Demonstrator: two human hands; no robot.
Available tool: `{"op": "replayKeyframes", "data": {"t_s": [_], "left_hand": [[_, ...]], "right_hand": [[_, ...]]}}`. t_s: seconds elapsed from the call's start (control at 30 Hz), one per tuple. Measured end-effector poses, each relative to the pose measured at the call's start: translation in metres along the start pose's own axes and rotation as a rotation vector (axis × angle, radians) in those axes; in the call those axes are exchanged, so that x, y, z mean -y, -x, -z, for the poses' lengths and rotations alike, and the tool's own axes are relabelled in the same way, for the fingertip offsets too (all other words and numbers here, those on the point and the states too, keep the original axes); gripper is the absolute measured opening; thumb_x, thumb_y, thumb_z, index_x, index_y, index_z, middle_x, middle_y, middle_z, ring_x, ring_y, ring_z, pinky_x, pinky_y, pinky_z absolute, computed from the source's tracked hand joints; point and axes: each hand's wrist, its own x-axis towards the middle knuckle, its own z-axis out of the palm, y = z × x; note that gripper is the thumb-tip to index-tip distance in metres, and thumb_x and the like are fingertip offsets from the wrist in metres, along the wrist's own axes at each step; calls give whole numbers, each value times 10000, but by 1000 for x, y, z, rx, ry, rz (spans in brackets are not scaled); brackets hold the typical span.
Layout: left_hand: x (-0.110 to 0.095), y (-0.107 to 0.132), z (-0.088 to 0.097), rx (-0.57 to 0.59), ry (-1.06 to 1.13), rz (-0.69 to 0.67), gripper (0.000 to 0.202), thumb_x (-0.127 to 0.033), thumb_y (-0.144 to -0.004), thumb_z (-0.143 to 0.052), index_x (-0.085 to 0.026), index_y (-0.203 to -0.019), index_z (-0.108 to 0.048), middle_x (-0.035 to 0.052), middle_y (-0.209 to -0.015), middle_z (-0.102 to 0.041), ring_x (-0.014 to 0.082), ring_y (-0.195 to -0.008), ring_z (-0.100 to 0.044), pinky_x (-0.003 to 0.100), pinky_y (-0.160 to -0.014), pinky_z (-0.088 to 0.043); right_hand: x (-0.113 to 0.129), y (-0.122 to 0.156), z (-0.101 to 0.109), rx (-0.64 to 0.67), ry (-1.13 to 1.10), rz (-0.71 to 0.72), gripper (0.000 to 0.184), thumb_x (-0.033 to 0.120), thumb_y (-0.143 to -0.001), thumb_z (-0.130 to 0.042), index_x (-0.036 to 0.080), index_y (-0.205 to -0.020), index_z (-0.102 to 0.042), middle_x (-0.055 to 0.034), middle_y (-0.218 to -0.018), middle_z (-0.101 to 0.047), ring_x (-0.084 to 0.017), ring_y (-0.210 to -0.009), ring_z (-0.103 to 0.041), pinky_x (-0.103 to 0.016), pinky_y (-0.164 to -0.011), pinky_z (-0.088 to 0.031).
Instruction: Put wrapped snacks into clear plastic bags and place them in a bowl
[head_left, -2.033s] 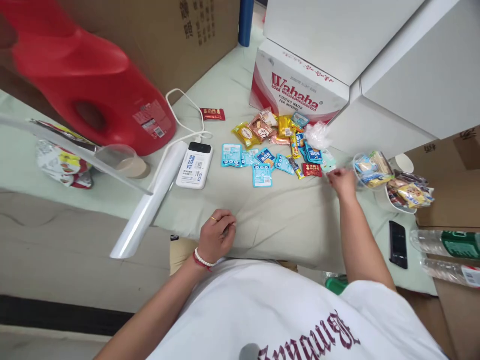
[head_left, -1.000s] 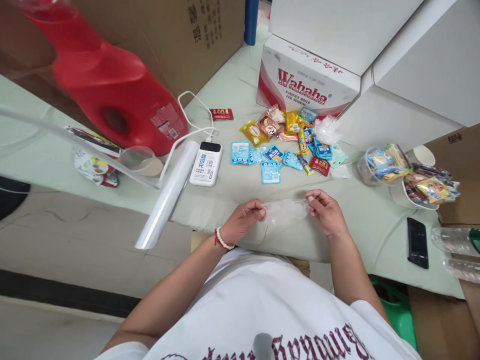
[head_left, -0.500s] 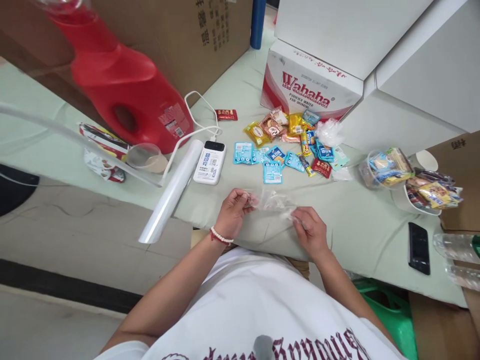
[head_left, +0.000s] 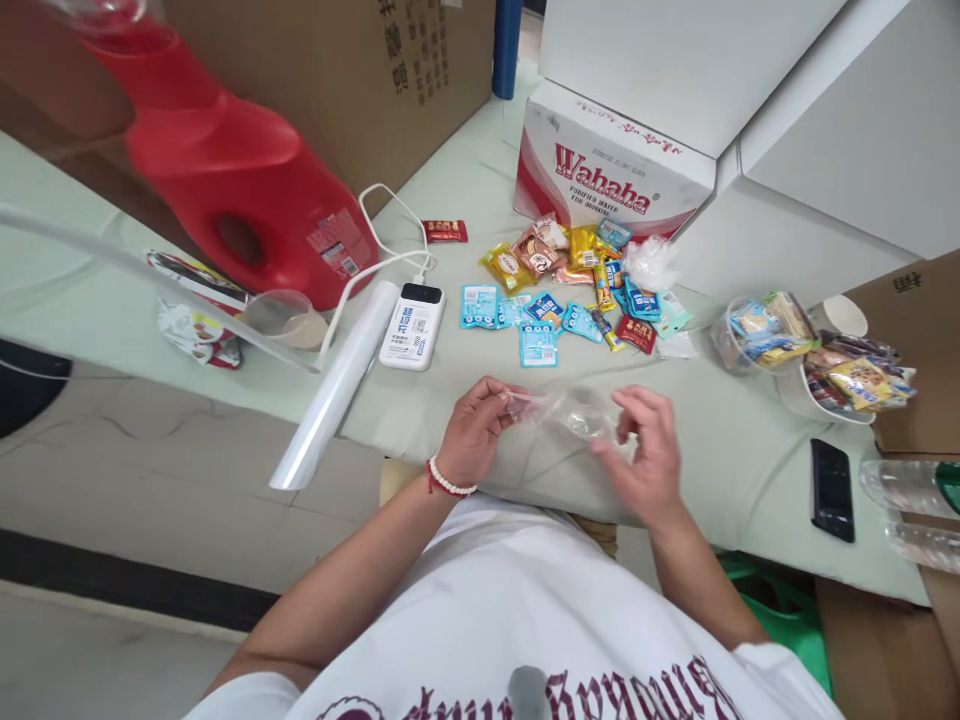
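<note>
A white carton (head_left: 607, 170) at the far right carries the brand "Wahaha" in big red letters, with "PURIFIED WATER FOR DRINKING" in small red capitals beneath. The large cardboard box (head_left: 405, 50) at the far side shows dark Chinese characters, too skewed to read. The white power bank (head_left: 411, 325) bears blue Chinese characters. The red jug (head_left: 225, 190) at the far left has a small label with a barcode, illegible. The near white shirt (head_left: 480, 600) shows dark red gothic lettering, cut off.
</note>
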Motion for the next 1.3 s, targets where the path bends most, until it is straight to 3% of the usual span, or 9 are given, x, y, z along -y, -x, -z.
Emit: {"op": "replayKeyframes", "data": {"t_s": [0.2,0.47,0.57,0.7,0.83,1.0,1.1,1.23,1.3], "left_hand": [[-9,-4,5,-170,-38,-114,275,-362,-736,-795,-187,-771,-586,18,-997,-697,145,-902,-685,316,-842,-574],[-6,-5,27,-189,6,0,287,-259,-673,-738,-202,-863,-532,43,-1112,-651,196,-982,-690,371,-846,-575],[-5,-4,20,-202,-294,-35,342,-374,-753,-682,-229,-1030,-545,92,-1256,-597,272,-1085,-664,418,-832,-556],[-2,-9,4,-115,-1055,-337,593,-471,-652,-863,-223,-1128,-611,159,-1326,-597,370,-1281,-518,455,-992,-466],[6,-20,-1,127,-1344,-269,159,-362,-846,-699,-228,-795,-630,73,-803,-652,265,-845,-618,333,-731,-432],[11,-32,9,75,-978,-172,339,-417,-956,-511,-222,-681,-538,-28,-554,-460,156,-556,-428,280,-575,-294],[12,-29,11,12,-756,-113,361,-493,-964,-497,-216,-742,-565,-59,-530,-403,133,-523,-372,266,-551,-283],[16,-16,3,70,-657,-124,403,-571,-958,-515,-205,-837,-630,-73,-541,-353,121,-526,-346,261,-550,-285],[18,-9,-3,157,-625,-111,438,-603,-960,-504,-200,-888,-661,-71,-551,-363,120,-525,-349,263,-546,-295]], "right_hand": [[4,-23,-44,76,53,171,292,191,-1001,-502,308,-1113,-745,-89,-1085,-681,-196,-852,-629,-364,-769,-538],[-21,33,-48,269,95,236,333,166,-1000,-457,288,-1054,-762,-80,-980,-719,-199,-761,-557,-344,-676,-477],[-25,49,-55,296,89,205,332,159,-998,-460,285,-1075,-758,-79,-997,-711,-202,-778,-553,-336,-680,-470],[-27,56,-57,319,119,184,345,167,-996,-456,296,-1071,-766,-64,-986,-704,-199,-786,-564,-330,-686,-470],[-27,60,-52,321,148,195,328,153,-986,-477,290,-1063,-765,-61,-981,-705,-198,-796,-575,-321,-681,-472],[-29,72,-37,367,116,166,331,120,-955,-499,294,-1071,-755,-66,-1006,-712,-200,-836,-620,-316,-697,-509],[-31,71,-24,392,-71,43,294,173,-956,-514,286,-1096,-748,-77,-1117,-705,-200,-899,-660,-328,-747,-547],[-29,45,-16,126,-365,-494,281,437,-1005,-513,271,-1080,-726,-74,-1033,-709,-208,-846,-653,-318,-645,-549],[-23,25,-24,132,-518,-698,413,598,-957,-561,263,-1158,-697,-82,-1053,-711,-226,-891,-655,-313,-622,-551]]}}
